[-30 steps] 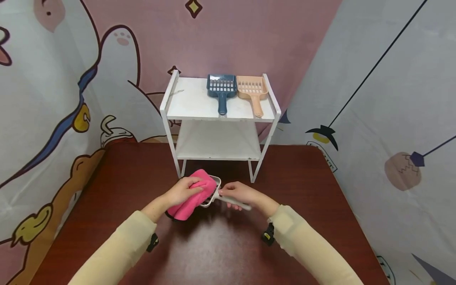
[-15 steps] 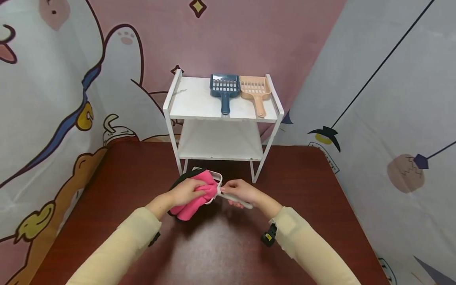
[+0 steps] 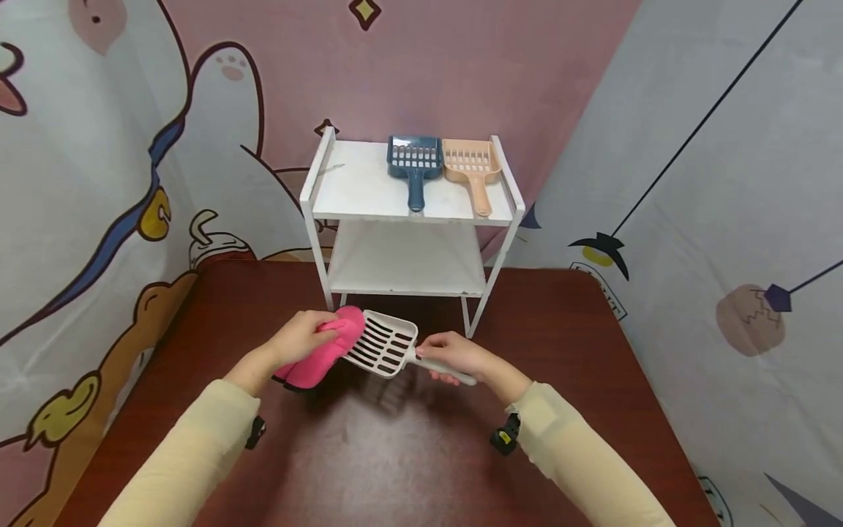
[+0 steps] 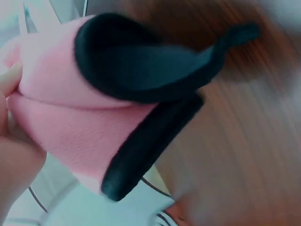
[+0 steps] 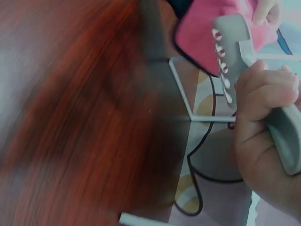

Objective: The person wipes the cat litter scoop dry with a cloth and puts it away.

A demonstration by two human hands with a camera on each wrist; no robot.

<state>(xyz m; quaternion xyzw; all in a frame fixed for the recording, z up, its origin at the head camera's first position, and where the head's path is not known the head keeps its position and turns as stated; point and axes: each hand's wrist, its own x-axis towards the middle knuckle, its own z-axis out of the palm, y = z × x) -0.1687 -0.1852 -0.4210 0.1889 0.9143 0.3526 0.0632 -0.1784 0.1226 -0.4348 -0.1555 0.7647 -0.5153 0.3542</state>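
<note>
A white slotted litter scoop (image 3: 382, 342) is held above the table, its handle gripped by my right hand (image 3: 454, 354). The right wrist view shows the fingers of that hand (image 5: 268, 108) curled round the handle. My left hand (image 3: 299, 338) grips a folded pink cloth (image 3: 327, 353) with black edging, which overlaps the far left end of the scoop's head. In the left wrist view the cloth (image 4: 80, 127) hangs in folds from the thumb and fingers. Whether the cloth touches the slots underneath is hidden.
Behind the hands stands a white two-tier shelf (image 3: 408, 272). On its top lie a dark blue litter scoop (image 3: 415, 165) and a peach litter scoop (image 3: 474, 170). The brown table (image 3: 395, 461) is bordered by cartoon-printed cloth walls (image 3: 665, 168).
My left hand has drawn the pink cloth leftward from the handle end along the scoop's head, uncovering most of the slots. The right hand keeps its grip and has shifted only slightly right.
</note>
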